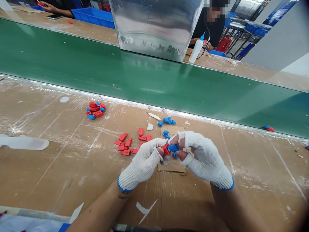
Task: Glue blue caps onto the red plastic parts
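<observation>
My left hand (149, 156), in a white fingerless glove, pinches a small red plastic piece (165, 149). A blue plastic piece (173, 148) meets its right side, gripped between the thumb and fingers of my right hand (201, 154), gloved likewise. Whether the two pieces are joined, I cannot tell. Beneath my hands lies a cardboard sheet (166, 167), partly covered by them. Loose red pieces (125, 146) are scattered left of my left hand. Several blue pieces (168, 120) sit just beyond my fingers.
A pile of red and blue pieces (95, 110) lies farther left. Near the green conveyor belt (91, 69) is a white pen-like tool (154, 116). Across the belt stand a large metal box (156, 29) and a squeeze bottle (196, 50). Two people work on the far side.
</observation>
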`<state>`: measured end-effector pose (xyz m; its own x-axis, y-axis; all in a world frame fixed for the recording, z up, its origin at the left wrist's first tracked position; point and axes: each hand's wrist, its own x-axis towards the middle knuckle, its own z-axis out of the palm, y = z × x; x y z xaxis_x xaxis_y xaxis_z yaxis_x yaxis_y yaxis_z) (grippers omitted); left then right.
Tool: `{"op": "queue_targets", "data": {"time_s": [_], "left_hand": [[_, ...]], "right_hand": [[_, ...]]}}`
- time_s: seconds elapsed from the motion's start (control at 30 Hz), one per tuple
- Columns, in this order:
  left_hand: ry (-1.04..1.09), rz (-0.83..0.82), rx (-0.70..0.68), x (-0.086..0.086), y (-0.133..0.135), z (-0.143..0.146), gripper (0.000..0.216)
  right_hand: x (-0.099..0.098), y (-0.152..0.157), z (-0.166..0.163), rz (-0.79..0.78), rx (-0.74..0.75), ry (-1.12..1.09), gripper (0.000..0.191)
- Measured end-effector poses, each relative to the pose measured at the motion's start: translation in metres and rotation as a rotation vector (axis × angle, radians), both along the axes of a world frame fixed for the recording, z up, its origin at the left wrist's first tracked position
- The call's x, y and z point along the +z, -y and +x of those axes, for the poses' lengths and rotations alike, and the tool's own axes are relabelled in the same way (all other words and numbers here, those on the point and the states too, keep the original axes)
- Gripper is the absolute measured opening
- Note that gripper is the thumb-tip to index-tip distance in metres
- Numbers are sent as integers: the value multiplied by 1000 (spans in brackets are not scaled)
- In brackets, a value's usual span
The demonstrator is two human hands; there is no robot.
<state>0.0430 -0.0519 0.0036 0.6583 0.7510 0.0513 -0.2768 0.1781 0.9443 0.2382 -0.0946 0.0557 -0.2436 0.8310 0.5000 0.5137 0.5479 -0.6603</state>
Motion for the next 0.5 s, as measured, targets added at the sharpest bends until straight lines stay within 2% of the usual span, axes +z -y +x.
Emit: {"op": "queue_targets", "data": {"time_s": [0.13, 0.27, 0.4, 0.5], "left_hand": [[-72, -41, -11, 5, 0, 1, 56], [-153, -62, -10, 8, 1, -3, 62], [-39, -150, -45, -2, 12, 2, 63], [95, -306, -54, -17, 28, 16, 66]], "right_hand": [[4, 3, 1, -68, 33, 144, 24], [3, 2, 3, -58, 78, 91, 29], [4, -4, -3, -52, 147, -21, 18], [0, -6, -21, -67, 212, -167, 42]]}}
